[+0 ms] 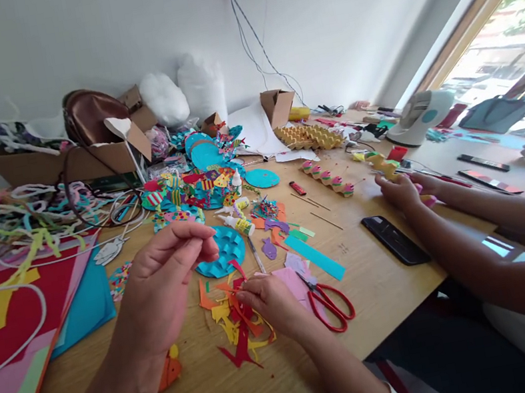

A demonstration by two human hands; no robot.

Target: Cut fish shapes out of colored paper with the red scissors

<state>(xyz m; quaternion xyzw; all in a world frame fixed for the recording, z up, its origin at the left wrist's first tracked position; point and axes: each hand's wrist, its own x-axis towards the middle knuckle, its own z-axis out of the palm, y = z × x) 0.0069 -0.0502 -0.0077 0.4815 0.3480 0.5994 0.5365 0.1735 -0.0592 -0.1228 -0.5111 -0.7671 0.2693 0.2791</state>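
Observation:
My left hand (160, 282) is raised above the table, its thumb and fingertips pinched together; whatever is between them is too small to make out. Lower and to the right, my right hand (273, 299) has its fingers closed on paper scraps (239, 336) in red, orange and yellow. Behind the scraps lies a round blue textured paper piece (224, 250), partly covered by my left fingertips. Red-handled scissors (331, 306) rest beside my right hand, near pink paper (292, 284). An orange paper cutout (170, 370) shows partly under my left wrist.
Glue bottles (237, 223), a purple paper fish (268, 249) and a blue strip (314, 257) lie beyond my hands. Coloured sheets (78, 303) cover the left side. A black phone (395, 239) is at right, near another person's hands (401, 191) holding a craft piece.

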